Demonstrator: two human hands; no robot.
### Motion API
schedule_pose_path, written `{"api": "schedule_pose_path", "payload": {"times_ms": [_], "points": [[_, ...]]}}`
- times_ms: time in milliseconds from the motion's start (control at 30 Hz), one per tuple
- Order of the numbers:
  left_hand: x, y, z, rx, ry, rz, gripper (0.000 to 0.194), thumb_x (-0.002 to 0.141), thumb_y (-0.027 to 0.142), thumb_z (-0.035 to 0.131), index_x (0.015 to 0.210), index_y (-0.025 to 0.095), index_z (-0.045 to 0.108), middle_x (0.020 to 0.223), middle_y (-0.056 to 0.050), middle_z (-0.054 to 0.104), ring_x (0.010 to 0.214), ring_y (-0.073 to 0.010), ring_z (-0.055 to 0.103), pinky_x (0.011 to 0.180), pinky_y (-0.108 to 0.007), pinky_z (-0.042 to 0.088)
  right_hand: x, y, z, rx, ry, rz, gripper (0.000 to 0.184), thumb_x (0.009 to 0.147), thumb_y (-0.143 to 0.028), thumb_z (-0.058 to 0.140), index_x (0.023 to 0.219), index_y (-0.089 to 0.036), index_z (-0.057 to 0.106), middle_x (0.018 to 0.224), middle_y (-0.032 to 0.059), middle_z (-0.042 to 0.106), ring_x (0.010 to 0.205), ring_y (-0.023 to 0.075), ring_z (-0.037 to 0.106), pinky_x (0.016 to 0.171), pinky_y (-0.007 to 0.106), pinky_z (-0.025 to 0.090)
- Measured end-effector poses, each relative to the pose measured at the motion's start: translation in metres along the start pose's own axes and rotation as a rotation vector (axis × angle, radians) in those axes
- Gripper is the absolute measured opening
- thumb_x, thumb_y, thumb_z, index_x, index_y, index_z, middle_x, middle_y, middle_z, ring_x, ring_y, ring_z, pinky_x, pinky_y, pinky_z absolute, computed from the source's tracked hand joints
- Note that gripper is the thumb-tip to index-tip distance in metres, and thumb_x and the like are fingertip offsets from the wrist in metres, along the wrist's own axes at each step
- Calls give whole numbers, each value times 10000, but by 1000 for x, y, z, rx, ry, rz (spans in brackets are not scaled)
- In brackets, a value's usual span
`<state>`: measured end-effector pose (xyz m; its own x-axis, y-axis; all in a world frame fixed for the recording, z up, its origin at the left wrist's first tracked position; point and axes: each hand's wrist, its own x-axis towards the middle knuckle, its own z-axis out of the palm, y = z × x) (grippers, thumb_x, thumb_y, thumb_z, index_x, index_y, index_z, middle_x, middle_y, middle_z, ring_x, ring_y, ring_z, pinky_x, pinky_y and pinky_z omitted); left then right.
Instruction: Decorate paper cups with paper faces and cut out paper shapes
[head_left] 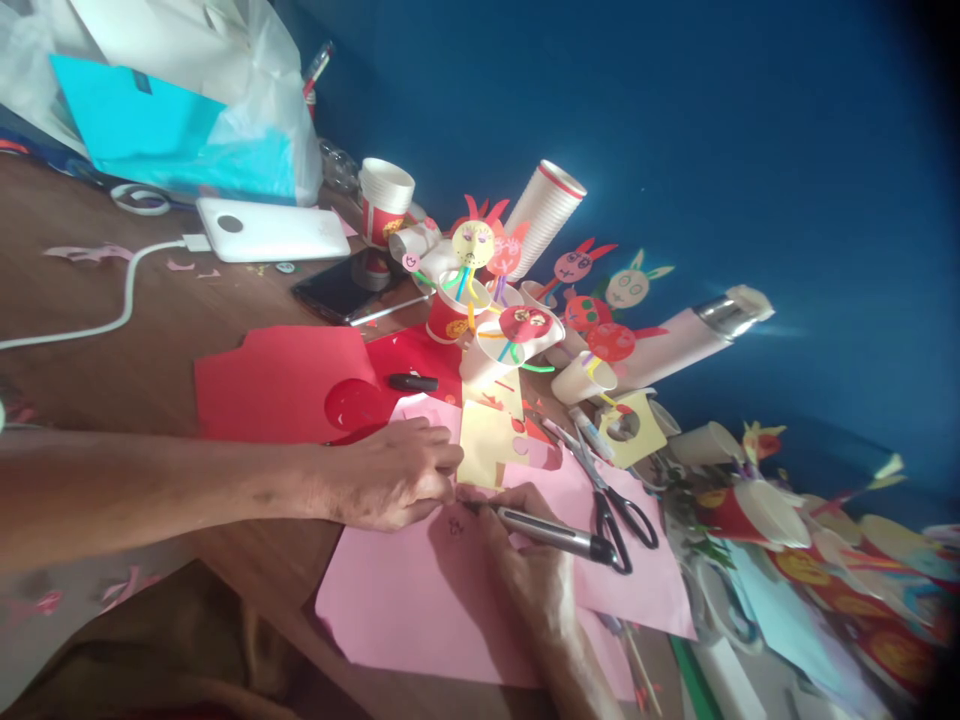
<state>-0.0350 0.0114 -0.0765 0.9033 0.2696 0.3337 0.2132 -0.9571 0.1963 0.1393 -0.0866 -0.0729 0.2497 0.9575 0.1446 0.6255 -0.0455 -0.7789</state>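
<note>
My right hand [532, 560] grips a silver marker [551, 532] with a black end, its tip side low over a pink sheet of paper [405, 610]. Close by, my left hand [397, 475] rests on the pink paper with its fingers curled in; what they pinch, if anything, is hidden. Small dark marks show on the sheet between the hands. A black pen cap [412, 382] lies beyond my left hand. Scissors [604, 490] with black handles lie partly spread right of the marker. Pale yellow paper [484, 445] sits just beyond my fingers.
Paper cups with drawn paper faces [472, 245] stand at the back, beside a cup stack [544, 220] and a flask [682, 345]. Red paper [285, 385], a phone [345, 287] and a cabled white power bank [274, 232] lie left. More cups [757, 515] crowd the right.
</note>
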Motion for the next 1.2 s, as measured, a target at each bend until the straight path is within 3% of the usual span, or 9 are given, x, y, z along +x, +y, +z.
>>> {"api": "schedule_pose_path", "payload": {"times_ms": [267,433,567,700,833,1000,1133,1200], "points": [[-1,0,0,-25,-5,-14,181,877,204,487,743,196,608,791,-31,550,729,-170,454,659,-330,311,1,6,-4,-16,124,-175,42,759,-232,597,770,-193,588,603,-22,630,509,118,595,473,194,466],[-1,-3,3,-100,19,-32,164,864,173,483,753,199,601,784,-23,559,765,-171,476,687,-315,322,3,8,-1,-10,308,-207,86,776,-238,606,848,-193,592,654,-18,625,507,114,592,454,200,467],[-1,-4,-3,-231,63,-54,157,846,130,457,772,183,585,777,-19,563,753,-149,488,687,-280,340,1,1,-11,-19,466,-403,169,784,-157,611,944,-201,576,797,6,637,671,133,631,588,238,510],[-1,-4,-9,-275,112,-91,194,864,135,417,762,167,579,743,-24,544,748,-141,477,695,-264,350,-3,-3,-25,-30,543,-626,251,817,-94,545,1047,-195,538,727,-6,635,664,139,621,665,298,509],[-2,-3,-9,-276,76,-65,178,882,205,444,811,178,605,767,-28,551,757,-150,476,707,-271,358,-6,-7,-34,-93,418,-671,222,829,-112,526,1032,-198,553,717,2,641,659,145,605,650,296,496],[-2,1,-8,-239,6,53,176,876,202,475,831,200,645,804,-42,568,765,-166,488,692,-286,356,-11,-10,-28,-25,1,-457,159,852,-189,514,986,-218,595,827,24,649,716,149,616,656,281,500],[-1,3,-5,-209,29,84,191,885,184,469,819,216,645,779,-41,572,752,-172,492,688,-304,341,-17,-3,-11,132,-44,-175,40,833,-230,549,866,-208,539,702,-18,586,601,124,580,527,218,463],[-1,1,-2,-208,40,95,172,887,206,484,837,230,647,768,-37,568,748,-172,494,683,-307,333,-20,3,-3,132,-32,-121,78,822,-235,560,768,-209,510,624,-46,519,532,103,515,469,193,415]]}}
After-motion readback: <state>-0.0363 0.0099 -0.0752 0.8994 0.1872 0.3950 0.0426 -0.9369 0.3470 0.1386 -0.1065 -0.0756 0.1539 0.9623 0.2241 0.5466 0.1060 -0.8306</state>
